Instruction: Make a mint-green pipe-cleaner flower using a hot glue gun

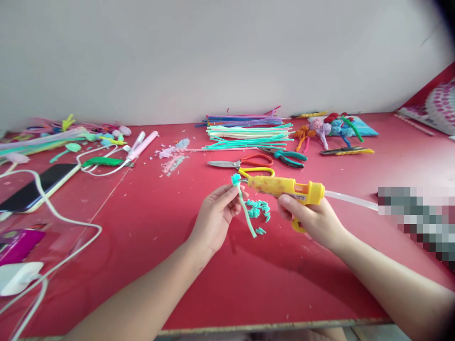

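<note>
My left hand (217, 215) pinches a pipe-cleaner flower (236, 180), turquoise at its head, with a pale green stem (248, 215) hanging down to the right. In my right hand (313, 215) is a yellow hot glue gun (273, 186), its metal nozzle pointing left at the flower head, touching or very close to it. A clear glue stick trails from the gun's back end. Below the nozzle, short turquoise pipe-cleaner pieces (259, 208) lie in a small pile on the red table (220, 303). Scissors (245, 164) with one red and one yellow handle rest just beyond the gun.
Bundled pipe cleaners (249, 130) lie along the wall, with teal-handled pliers (284, 157) in front. Finished pipe-cleaner flowers (322, 130) and a utility knife (348, 150) are at the right. A phone (40, 187), white cable (67, 220) and pink curling iron (140, 149) occupy the left.
</note>
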